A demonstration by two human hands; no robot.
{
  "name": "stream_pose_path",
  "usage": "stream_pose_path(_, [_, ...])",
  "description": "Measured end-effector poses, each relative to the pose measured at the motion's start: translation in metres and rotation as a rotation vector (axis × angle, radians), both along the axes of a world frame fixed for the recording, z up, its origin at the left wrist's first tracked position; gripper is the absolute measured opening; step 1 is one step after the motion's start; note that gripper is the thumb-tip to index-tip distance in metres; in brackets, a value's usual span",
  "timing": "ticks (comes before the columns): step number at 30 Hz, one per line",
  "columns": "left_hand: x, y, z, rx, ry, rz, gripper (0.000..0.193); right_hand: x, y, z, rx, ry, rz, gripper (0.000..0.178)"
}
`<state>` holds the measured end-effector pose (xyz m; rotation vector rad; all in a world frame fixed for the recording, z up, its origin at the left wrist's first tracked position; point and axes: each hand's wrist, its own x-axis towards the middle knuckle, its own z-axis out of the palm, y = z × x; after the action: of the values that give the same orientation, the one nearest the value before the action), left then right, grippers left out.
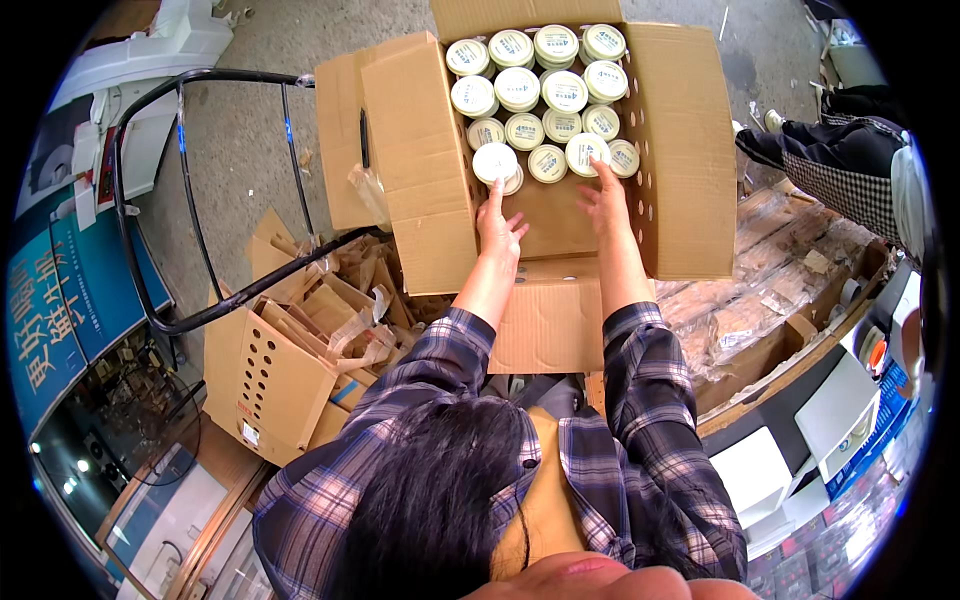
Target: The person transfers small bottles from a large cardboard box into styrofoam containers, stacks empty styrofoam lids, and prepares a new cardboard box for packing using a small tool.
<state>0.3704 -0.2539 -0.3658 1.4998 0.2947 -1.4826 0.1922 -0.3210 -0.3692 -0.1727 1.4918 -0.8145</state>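
An open cardboard box (555,235) stands in front of me, holding several rows of round tubs (565,92) with pale lids, some of them stacked. My left hand (500,228) reaches over the near left part; a fingertip touches the edge of a white-lidded tub (495,163), which overlaps a lower tub (514,182). The fingers I can see are apart. On the right, my right hand (607,203) has a fingertip on the lid of another tub (587,155), its thumb side spread away. Bare cardboard shows between my hands.
Box flaps fold outward, with a black pen-like object (364,138) on the left one. Left of me are a black metal frame (220,75) and a carton (260,375) of cardboard scraps. A plastic-wrapped stack (760,290) lies right. Another person's legs (840,150) show at far right.
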Motion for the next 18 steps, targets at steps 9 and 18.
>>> stream_pose_path(9, [0.012, -0.062, -0.014, -0.009, 0.140, 0.056, 0.120, 0.048, -0.012, -0.008, -0.149, -0.002, -0.384, 0.067])
stream_pose_path(18, [0.011, -0.052, 0.012, 0.035, -0.009, -0.004, 0.104, 0.041, -0.005, -0.024, -0.174, -0.015, -0.516, 0.060])
